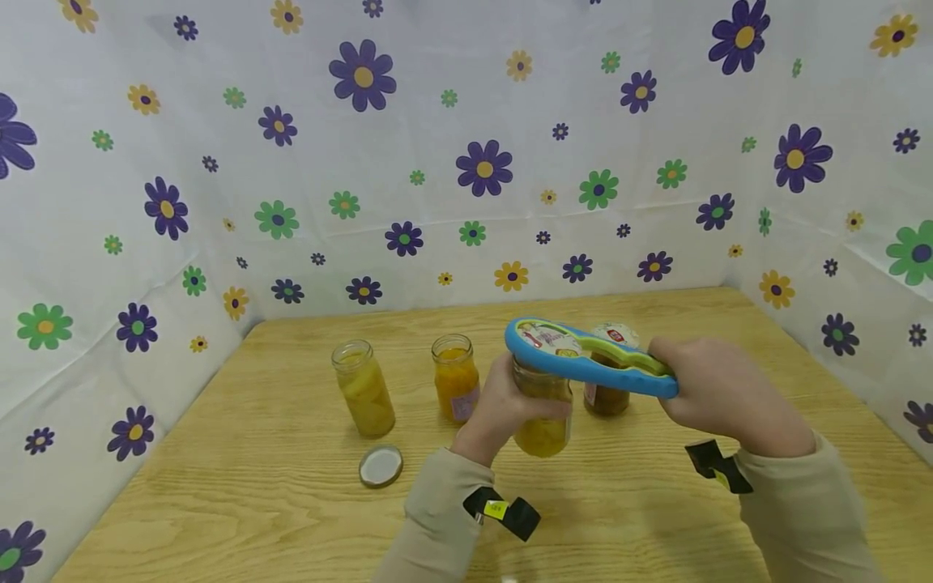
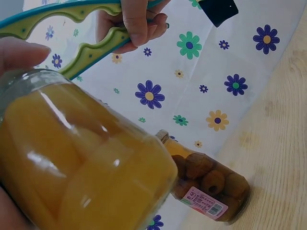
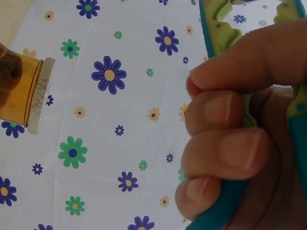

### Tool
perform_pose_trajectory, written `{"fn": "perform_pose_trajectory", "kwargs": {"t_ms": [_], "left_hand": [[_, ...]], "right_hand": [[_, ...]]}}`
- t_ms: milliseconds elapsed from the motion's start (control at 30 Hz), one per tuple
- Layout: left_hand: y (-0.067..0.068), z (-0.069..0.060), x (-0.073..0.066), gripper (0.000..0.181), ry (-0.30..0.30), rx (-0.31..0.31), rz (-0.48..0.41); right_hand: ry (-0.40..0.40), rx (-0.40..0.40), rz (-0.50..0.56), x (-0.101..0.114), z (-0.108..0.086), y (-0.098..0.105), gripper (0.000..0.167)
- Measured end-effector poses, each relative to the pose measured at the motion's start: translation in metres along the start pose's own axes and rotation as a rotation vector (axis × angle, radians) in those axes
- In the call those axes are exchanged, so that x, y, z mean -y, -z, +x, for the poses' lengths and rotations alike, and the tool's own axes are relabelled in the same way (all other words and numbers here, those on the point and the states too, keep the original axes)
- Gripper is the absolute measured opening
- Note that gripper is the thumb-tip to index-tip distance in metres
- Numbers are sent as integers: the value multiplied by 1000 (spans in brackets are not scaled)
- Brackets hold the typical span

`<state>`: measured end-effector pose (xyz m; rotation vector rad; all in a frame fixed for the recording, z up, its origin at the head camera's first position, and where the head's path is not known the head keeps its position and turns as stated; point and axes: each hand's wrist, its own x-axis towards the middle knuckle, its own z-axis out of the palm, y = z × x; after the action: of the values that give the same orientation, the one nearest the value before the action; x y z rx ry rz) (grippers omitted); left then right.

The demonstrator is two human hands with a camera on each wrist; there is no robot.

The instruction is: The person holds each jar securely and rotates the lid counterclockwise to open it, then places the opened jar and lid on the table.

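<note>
My left hand [image 1: 504,402] grips a glass jar of yellow fruit [image 1: 543,433] round its side, a little tilted. In the left wrist view the same jar [image 2: 86,153] fills the lower left. Over its lid lies the head of a blue and green jar opener [image 1: 594,374], whose handles my right hand [image 1: 717,393] squeezes. The right wrist view shows curled fingers [image 3: 225,148] around those handles. Behind the opener stands a lidded jar of dark round fruit [image 1: 607,401], partly hidden; its pink label [image 2: 205,201] shows in the left wrist view.
Left of my hands stand two lidless jars, one with pale yellow fruit [image 1: 366,397] and one with orange fruit [image 1: 455,376]. A loose lid [image 1: 381,466] lies underside up on the wooden table [image 1: 240,486]. A flowered sheet [image 1: 437,146] encloses the back and sides.
</note>
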<state>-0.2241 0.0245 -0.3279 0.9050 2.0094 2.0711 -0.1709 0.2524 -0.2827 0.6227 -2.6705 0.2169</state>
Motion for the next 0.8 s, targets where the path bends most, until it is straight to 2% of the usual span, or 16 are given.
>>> {"fn": "perform_pose_trajectory", "kwargs": {"t_ms": [100,433,533,633,800], "left_hand": [[-1,1,0,64,-14,0,5],[-1,4,7,63,-2,-22,86],[-2,7,12,63,-2,-43,172],[-3,10,17,60,21,-77,312],[-4,13,27,52,93,-106,528]], "right_hand": [[-10,17,-4,0,0,0,22],[-36,55,13,-3,1,0,20],[-69,70,32,-6,0,1,20],[-109,93,40,-11,-1,2,19],[-159,140,30,-20,-3,2,18]]}}
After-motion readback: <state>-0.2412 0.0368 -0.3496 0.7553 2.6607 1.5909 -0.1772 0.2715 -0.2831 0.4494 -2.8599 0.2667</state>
